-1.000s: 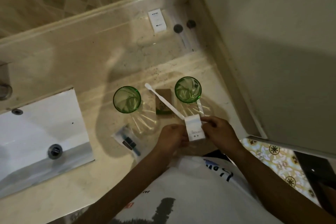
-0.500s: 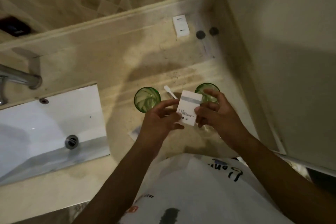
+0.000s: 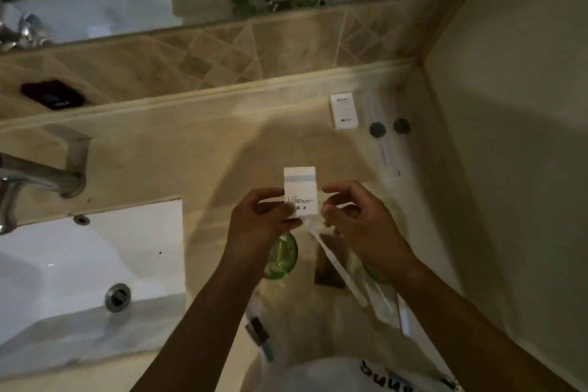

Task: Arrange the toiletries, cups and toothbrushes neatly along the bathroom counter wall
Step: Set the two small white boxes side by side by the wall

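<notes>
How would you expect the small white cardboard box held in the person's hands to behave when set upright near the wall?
The small white cardboard box probably weighs little: the left hand pinches it by fingertips alone. Its flat faces suggest it won't roll. Standing tall and narrow, it may tip if nudged.

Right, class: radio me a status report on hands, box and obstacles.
Left hand grips white box above counter; right hand open beside it. Path to back wall open; second box there.

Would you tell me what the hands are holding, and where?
The left hand pinches the small white cardboard box at its lower left edge; the right hand is just off it.
</notes>
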A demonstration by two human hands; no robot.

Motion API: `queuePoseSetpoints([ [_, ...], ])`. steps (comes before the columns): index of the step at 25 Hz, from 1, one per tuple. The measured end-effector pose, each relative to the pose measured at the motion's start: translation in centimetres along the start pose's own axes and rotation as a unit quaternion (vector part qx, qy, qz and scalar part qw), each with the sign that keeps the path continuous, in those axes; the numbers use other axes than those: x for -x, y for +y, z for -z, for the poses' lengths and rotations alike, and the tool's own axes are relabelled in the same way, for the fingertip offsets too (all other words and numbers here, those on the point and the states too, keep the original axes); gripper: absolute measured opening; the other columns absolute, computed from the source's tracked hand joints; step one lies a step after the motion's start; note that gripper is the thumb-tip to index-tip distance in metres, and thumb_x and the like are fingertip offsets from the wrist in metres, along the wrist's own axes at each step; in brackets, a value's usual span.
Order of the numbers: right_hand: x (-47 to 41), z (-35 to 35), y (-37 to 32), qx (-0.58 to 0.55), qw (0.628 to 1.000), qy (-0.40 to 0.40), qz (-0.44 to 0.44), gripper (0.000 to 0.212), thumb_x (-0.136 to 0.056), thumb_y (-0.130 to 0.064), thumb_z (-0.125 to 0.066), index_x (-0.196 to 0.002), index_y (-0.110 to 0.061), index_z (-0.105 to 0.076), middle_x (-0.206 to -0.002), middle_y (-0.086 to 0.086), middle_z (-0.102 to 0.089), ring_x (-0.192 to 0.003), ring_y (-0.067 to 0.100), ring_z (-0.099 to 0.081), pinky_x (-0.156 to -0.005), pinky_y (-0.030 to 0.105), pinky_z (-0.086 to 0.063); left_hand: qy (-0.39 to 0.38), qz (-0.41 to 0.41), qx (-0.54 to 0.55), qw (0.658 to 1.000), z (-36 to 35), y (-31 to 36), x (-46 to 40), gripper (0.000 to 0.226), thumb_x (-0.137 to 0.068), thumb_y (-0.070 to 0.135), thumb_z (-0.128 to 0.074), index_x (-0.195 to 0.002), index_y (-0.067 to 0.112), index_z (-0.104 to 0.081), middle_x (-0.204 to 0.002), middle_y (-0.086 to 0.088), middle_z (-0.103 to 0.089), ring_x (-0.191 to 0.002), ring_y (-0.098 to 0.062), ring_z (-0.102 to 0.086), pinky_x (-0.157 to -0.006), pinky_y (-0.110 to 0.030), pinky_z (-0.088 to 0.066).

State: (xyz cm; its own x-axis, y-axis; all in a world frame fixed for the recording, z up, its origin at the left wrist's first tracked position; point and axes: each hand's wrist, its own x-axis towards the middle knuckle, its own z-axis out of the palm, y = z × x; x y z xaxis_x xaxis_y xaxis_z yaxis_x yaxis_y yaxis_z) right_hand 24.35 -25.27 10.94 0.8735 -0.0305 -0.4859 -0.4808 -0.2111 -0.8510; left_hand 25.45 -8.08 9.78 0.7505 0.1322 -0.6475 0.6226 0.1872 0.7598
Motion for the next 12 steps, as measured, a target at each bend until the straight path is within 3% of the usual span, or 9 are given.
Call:
queuePoseSetpoints([
  [3,-5.3,0.0,-0.7,0.032,0.999,0.002,-0.001,0.037,-0.09,-0.027,-0.068,-0.122,-0.033,-0.052,-0.105,-0.012,-0.065,-0.088,0.008,-0.069,-0.066,0.023,-0.059,-0.024,-0.005,-0.033,0.999,-1.9,1.4,-4.5,0.026,-0.084,-0.004,-0.07,-0.108,0.006,-0.066,-0.097,-0.014,-0.076,-0.086,-0.028,-0.077,-0.074,-0.037,-0.062],
  [6,-10.2,0.7,-0.1,-0.018,0.999,0.042,-0.026,0.051,-0.087,-0.024,-0.07,-0.131,-0.033,-0.045,-0.106,-0.007,-0.064,-0.09,0.01,-0.069,-0.072,0.034,-0.063,-0.029,-0.008,-0.057,0.998,-3.4,1.9,-8.5,0.024,-0.083,-0.009,-0.066,-0.102,0.006,-0.069,-0.093,-0.016,-0.077,-0.085,-0.031,-0.076,-0.076,-0.044,-0.062],
  [8,-12.6,1.4,0.4,-0.018,0.998,0.054,-0.04,0.056,-0.088,-0.023,-0.068,-0.138,-0.032,-0.044,-0.107,-0.006,-0.064,-0.094,0.011,-0.068,-0.079,0.036,-0.062,-0.034,-0.018,-0.088,0.995,-4.2,1.8,-10.5,0.027,-0.082,-0.011,-0.067,-0.098,0.01,-0.071,-0.095,-0.015,-0.077,-0.087,-0.029,-0.076,-0.072,-0.04,-0.062],
  [12,-15.1,1.9,0.4,0.053,0.998,0.035,0.002,0.033,-0.089,-0.023,-0.068,-0.12,-0.031,-0.061,-0.103,-0.017,-0.064,-0.089,-0.004,-0.063,-0.066,0.007,-0.052,-0.009,-0.076,-0.196,0.978,-4.9,1.5,-13.8,0.023,-0.079,-0.002,-0.074,-0.089,0.019,-0.073,-0.089,-0.001,-0.077,-0.084,-0.014,-0.074,-0.063,-0.024,-0.056],
])
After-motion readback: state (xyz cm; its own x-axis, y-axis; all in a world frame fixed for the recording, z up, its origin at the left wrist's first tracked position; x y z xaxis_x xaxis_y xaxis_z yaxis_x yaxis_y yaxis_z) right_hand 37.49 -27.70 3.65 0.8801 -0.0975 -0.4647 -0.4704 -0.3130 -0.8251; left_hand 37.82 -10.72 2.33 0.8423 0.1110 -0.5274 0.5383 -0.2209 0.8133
